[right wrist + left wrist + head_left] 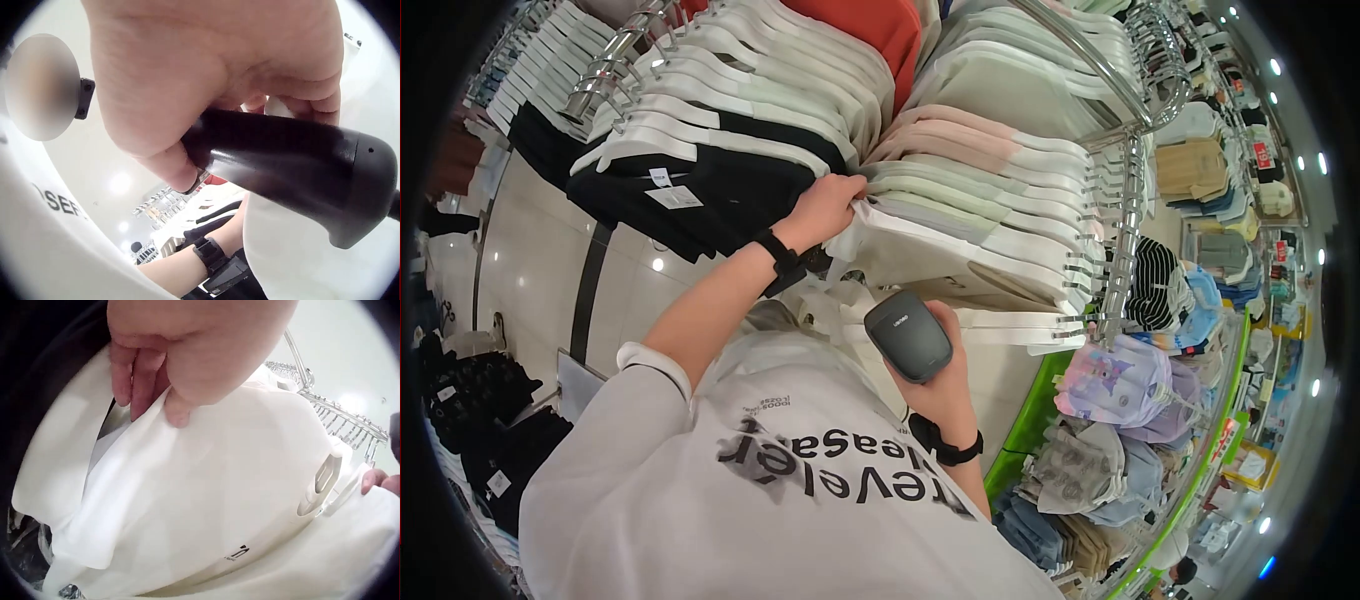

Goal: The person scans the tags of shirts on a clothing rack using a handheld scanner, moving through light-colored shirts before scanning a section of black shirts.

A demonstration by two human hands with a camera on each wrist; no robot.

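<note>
In the head view my left hand reaches to the edge of a row of hanging shirts. It pinches a white shirt between thumb and fingers, with the thumb on the near face and the fingers partly behind the cloth. A small dark print shows low on this shirt. Held upright in my right hand is a dark grey handheld device with a rounded rectangular face and small lettering. From the right wrist, its black body lies within the grasp of the fingers and thumb, close by white cloth.
Black tops on white hangers hang left of my left hand. Pale green, pink and white shirts fill the rack ahead, below a chrome rail. On the right, more clothes hang beside a green-edged display. Tiled floor shows at left.
</note>
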